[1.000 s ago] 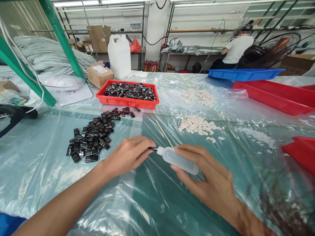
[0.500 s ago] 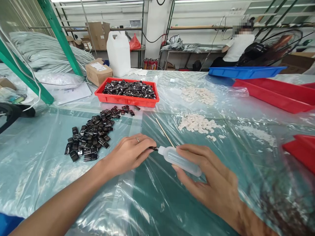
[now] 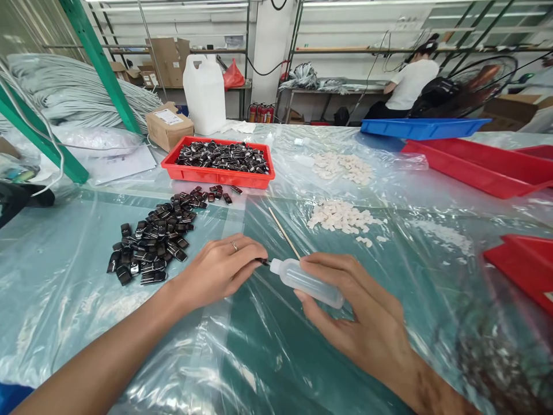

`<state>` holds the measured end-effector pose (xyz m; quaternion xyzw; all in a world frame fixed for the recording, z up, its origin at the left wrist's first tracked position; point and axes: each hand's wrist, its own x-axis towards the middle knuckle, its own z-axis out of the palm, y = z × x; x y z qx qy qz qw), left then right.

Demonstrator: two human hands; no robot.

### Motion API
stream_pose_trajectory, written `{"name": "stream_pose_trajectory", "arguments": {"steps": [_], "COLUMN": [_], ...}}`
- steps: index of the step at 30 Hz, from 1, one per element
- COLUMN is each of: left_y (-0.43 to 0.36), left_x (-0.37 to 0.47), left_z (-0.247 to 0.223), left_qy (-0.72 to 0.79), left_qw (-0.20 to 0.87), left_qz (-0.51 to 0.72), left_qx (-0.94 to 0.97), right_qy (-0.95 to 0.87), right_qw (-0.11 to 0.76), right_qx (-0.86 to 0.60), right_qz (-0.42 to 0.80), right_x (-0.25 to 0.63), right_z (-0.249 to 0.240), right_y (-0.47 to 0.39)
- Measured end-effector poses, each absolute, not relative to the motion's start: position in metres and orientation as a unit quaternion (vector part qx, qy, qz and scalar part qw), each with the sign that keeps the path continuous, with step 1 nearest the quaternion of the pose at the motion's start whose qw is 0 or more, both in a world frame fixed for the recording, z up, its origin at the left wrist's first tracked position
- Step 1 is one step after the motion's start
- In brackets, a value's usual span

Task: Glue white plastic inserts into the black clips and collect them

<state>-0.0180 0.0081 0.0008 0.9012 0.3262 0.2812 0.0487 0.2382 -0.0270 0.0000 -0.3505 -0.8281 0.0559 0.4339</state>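
Observation:
Between its fingertips my left hand pinches a small black part, mostly covered by the fingers. My right hand is closed around a translucent squeeze bottle, tilted with its white cap end toward the left. The bottle's tip meets or nearly meets the black part; contact cannot be made out. Just beyond the bottle lies a thin wooden stick. A loose pile of similar black parts is left of my left hand. Past my right hand sits a heap of small whitish pieces.
A red tray full of black parts stands behind the pile. Farther back are a second whitish heap, a carton and a white jug. Blue and red trays lie at the right. A person sits beyond.
The whole view has shifted slightly, so everything appears a little farther left. Both hands keep their grips, and the bottle stays against or close to the black part.

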Motion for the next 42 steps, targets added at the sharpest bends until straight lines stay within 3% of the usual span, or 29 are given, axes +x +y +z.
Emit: {"name": "stream_pose_trajectory", "arguments": {"steps": [8,15,18,32,42], "left_y": [0.009,0.007,0.005,-0.005,0.001], "left_x": [-0.019,-0.021,-0.021,-0.019,-0.017], "left_z": [-0.001,0.000,0.000,0.007,0.003], "left_qy": [0.326,0.323,0.343,0.385,0.323], "left_qw": [0.053,0.104,0.139,0.151,0.074], "left_qz": [0.296,0.324,0.354,0.325,0.367], "left_qx": [0.896,0.883,0.859,0.851,0.869], "right_qy": [-0.812,-0.641,-0.588,-0.619,-0.630], "right_qw": [0.448,0.498,0.501,0.483,0.485], "right_qx": [-0.363,-0.428,-0.438,-0.414,-0.400], "right_qz": [0.090,0.398,0.459,0.461,0.457], "right_x": [0.238,0.247,0.250,0.244,0.241], "right_z": [-0.005,-0.004,-0.008,-0.004,0.006], "right_y": [-0.025,-0.009,-0.002,-0.011,-0.017]}}
